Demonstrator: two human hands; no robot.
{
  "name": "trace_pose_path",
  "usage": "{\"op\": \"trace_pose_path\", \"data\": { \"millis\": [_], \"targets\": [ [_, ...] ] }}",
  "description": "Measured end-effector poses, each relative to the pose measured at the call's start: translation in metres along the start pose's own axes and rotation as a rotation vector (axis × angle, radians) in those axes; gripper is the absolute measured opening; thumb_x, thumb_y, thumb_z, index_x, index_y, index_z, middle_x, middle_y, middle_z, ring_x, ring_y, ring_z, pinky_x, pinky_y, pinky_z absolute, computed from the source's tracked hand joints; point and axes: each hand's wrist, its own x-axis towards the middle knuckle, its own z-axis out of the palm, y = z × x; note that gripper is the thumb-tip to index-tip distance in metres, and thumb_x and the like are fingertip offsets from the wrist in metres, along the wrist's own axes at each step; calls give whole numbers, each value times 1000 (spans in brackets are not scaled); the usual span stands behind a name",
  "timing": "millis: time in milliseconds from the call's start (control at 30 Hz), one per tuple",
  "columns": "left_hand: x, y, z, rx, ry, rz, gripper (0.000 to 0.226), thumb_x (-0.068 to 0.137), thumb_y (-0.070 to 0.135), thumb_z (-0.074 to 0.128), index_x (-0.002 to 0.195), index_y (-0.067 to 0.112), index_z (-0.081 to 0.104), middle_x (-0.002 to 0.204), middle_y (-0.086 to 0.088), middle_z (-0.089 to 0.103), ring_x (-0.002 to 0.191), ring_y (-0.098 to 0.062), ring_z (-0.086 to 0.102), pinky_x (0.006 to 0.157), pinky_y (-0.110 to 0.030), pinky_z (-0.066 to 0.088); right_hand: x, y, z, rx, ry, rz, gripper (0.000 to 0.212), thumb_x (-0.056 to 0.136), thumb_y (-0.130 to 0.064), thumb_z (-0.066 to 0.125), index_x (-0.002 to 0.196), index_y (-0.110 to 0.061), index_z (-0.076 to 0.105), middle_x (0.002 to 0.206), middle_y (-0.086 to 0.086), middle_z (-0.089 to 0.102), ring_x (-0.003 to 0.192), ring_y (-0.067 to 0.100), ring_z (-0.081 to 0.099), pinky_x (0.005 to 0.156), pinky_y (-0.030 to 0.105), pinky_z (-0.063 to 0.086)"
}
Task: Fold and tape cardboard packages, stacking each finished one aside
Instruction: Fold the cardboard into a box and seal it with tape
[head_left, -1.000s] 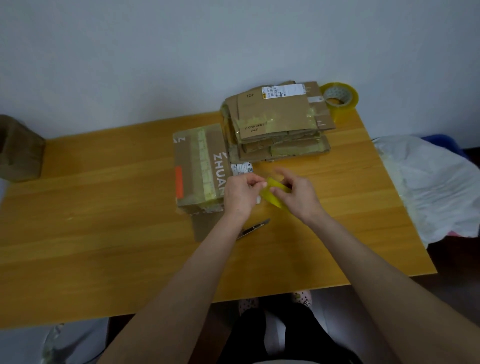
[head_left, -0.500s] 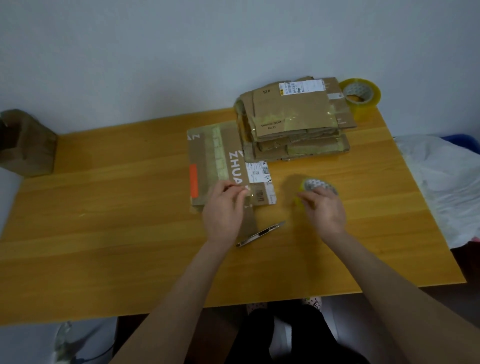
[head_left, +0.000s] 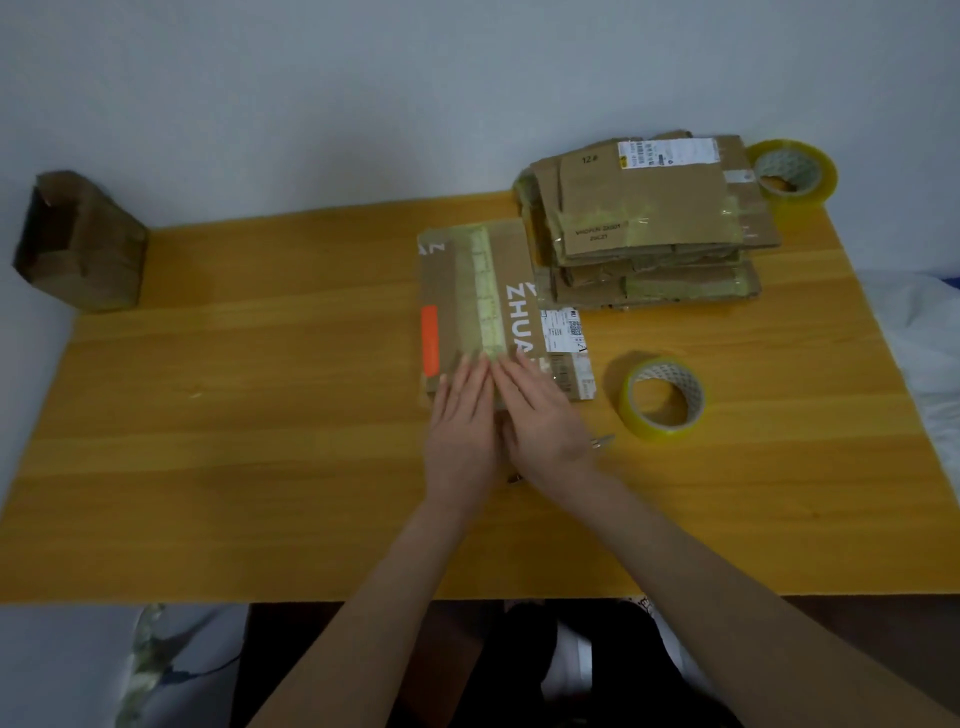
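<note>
You are looking down at a wooden table (head_left: 260, 467) that is standing against a pale wall (head_left: 311, 78). Dim light is falling across it; a white sheet (head_left: 924, 338) is lying past its right edge.

Middle package, white letters: on the flat cardboard package (head_left: 457, 291) we read "ZHUA", running from far to near; the right hand (head_left: 545, 415) covers the near end of the word.
Middle package, far left corner: we make out a single pale "Z".
Middle package, right side: a white shipping label (head_left: 563, 332) carries a QR code; its print is too small for us to read.
Far right stack, top package (head_left: 644, 208): we read "12#" near its far left corner.
Top package, far edge: a white barcode label (head_left: 667, 152); its digits escape us.
Top package, near edge: two dark printed lines, too blurred to read.
</note>
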Motion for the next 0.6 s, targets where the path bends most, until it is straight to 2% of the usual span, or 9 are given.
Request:
{"op": "trace_pose_path", "data": {
  "millis": [67,133,233,300,333,400,433,533,600],
  "targets": [
    [2,-5,5,81,-91,-40,48,94,21,34,134,-2,50,141,-16,48,135,-32,41,112,-49,32,1,0,8,-40,-82,41,50,87,-2,57,136,5,47,143,19,47,135,35,40,105,53,39],
    [0,-12,11,85,-162,-107,50,93,20,32,133,-6,48,141,-22,46,134,-36,40,106,-53,39,0,4,14,-76,-127,64,59,89,-1,61,142,4,36,151,18,33,142,30,22,113,49,29],
    [-3,-18,16,17,-190,-221,48,94,15,43,132,-14,43,140,-32,40,133,-43,37,104,-52,41,1,2,14,-111,-148,127,57,100,-11,46,148,1,18,158,15,11,143,23,-5,118,38,3],
    [0,-17,16,-44,-179,-299,50,93,6,54,134,-16,38,144,-35,32,136,-46,30,106,-53,38,6,-2,9,-61,-200,262,57,105,-19,35,151,-2,5,160,11,-6,145,22,-14,121,35,0],
    [2,-15,13,-95,-176,-346,52,96,6,51,138,-15,31,148,-34,25,140,-44,24,110,-51,33,8,-4,6,-14,-227,342,59,105,-23,32,152,-4,1,160,9,-12,147,22,-10,121,35,9],
    [9,-12,7,-208,-164,-480,55,101,13,41,146,-9,18,155,-27,9,144,-37,16,116,-41,25,12,-7,0,96,-247,475,63,104,-28,31,153,-7,-3,161,5,-13,147,22,10,112,30,29],
    [12,-12,4,-272,-157,-557,56,102,15,39,148,-6,15,157,-23,7,144,-34,18,115,-35,24,14,-8,-1,158,-250,526,64,104,-29,31,153,-8,-4,162,4,-9,145,21,17,108,29,31],
    [16,-15,2,-396,-130,-673,59,101,18,41,149,-2,14,156,-18,19,142,-30,25,110,-28,25,20,-5,-2,376,-184,642,68,103,-32,38,153,-9,-2,160,7,15,143,24,24,111,36,27],
    [13,-25,3,-445,-149,-686,62,100,21,44,150,0,14,148,-18,37,134,-30,39,101,-29,35,21,3,-6,447,-217,645,69,102,-38,37,154,-11,0,150,10,37,136,26,37,105,38,35]
  ]
}}
